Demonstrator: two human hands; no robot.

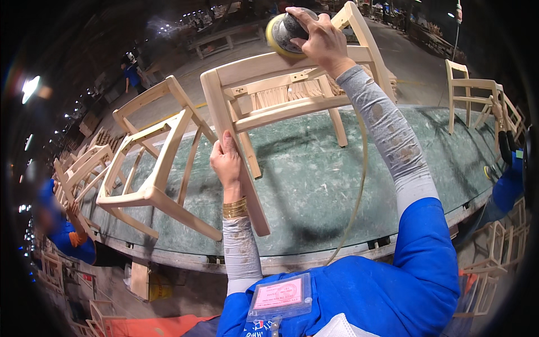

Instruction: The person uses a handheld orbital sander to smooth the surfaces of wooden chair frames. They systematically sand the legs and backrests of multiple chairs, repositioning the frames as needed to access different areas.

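Note:
A pale wooden chair frame (269,68) without a seat stands on the green worktable (314,196) in front of me. My left hand (226,160) is wrapped round its near left leg, below the backrest. My right hand (325,40) grips a round orbital sander (285,32) with a dark body and yellow pad edge. The sander is at the top rail of the backrest; whether its pad touches the wood I cannot tell. A thin yellowish hose (362,163) runs from below my right forearm down to the table's near edge.
Another bare chair frame (149,191) stands tilted on the table to my left. Co-workers are at both ends: a blue sleeve (76,241) at left, a person (508,180) at right by a chair (471,84). Stacked chair parts (494,247) lie low at right.

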